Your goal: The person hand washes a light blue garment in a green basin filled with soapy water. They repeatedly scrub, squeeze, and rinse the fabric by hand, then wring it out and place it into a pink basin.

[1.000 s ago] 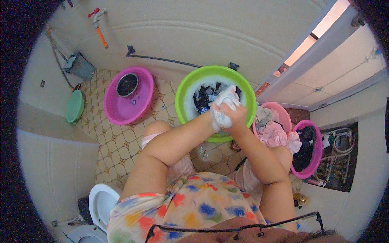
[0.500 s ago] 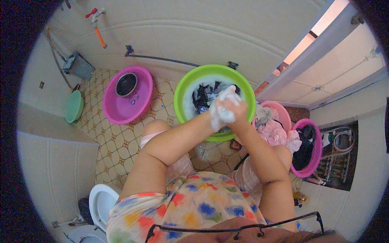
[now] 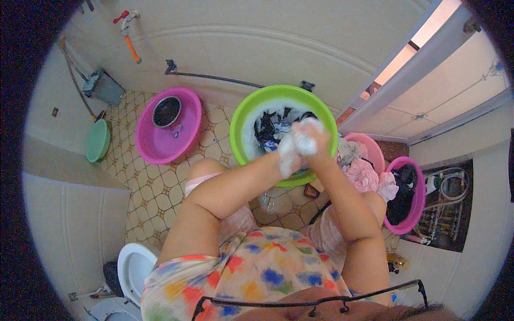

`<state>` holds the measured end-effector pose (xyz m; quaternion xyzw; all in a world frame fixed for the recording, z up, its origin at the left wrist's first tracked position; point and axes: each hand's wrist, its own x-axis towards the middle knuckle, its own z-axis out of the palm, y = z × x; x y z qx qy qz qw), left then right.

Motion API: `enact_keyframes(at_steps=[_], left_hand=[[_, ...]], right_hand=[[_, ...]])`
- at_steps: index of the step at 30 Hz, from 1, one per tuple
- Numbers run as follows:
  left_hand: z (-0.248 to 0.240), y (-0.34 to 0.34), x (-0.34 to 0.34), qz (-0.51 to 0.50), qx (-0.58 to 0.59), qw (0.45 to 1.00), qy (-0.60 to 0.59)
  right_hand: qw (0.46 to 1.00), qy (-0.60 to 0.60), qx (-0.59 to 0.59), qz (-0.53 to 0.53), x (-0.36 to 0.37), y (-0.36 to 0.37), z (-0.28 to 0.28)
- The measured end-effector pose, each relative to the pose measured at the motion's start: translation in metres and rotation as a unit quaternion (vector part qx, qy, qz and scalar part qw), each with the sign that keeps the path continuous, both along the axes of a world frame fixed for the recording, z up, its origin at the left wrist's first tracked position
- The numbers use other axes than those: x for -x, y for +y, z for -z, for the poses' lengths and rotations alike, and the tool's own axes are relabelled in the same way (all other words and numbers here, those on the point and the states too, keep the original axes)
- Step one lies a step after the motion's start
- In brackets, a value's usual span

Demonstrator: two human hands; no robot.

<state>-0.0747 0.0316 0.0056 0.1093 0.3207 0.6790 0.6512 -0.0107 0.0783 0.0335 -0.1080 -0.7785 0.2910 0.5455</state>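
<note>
Over the right part of a lime-green basin (image 3: 241, 136), my two hands are pressed together and thick with white suds. My left hand (image 3: 289, 151) is foamy down to the wrist. My right hand (image 3: 321, 140) lies against it from the right, somewhat blurred. Both look closed, with a white lathery mass (image 3: 306, 143) between them. Whether that is only foam or also a white cloth I cannot tell. Beneath them, dark and grey laundry (image 3: 269, 127) soaks in sudsy water in the basin.
A magenta basin (image 3: 160, 147) with a small dark-centred bowl (image 3: 167, 112) stands left. Right of my knees are a pink basin (image 3: 369, 145) heaped with pale clothes (image 3: 360, 174) and a magenta tub (image 3: 419, 206) of dark clothes. A toilet (image 3: 128, 270) is at lower left.
My joined hands have shifted slightly against each other, with the right hand a little higher and the white lather now between them. The basins and laundry look unmoved.
</note>
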Motion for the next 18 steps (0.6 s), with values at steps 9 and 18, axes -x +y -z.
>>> enact_keyframes(at_steps=[9,18], left_hand=[[-0.001,0.007,0.011,-0.044,-0.02,0.998,0.035],[-0.004,0.018,-0.012,-0.043,-0.04,0.998,0.0]], right_hand=[[0.997,-0.051,-0.038,0.053,-0.007,-0.013,-0.022],[0.982,-0.057,0.158,0.083,-0.006,0.038,0.005]])
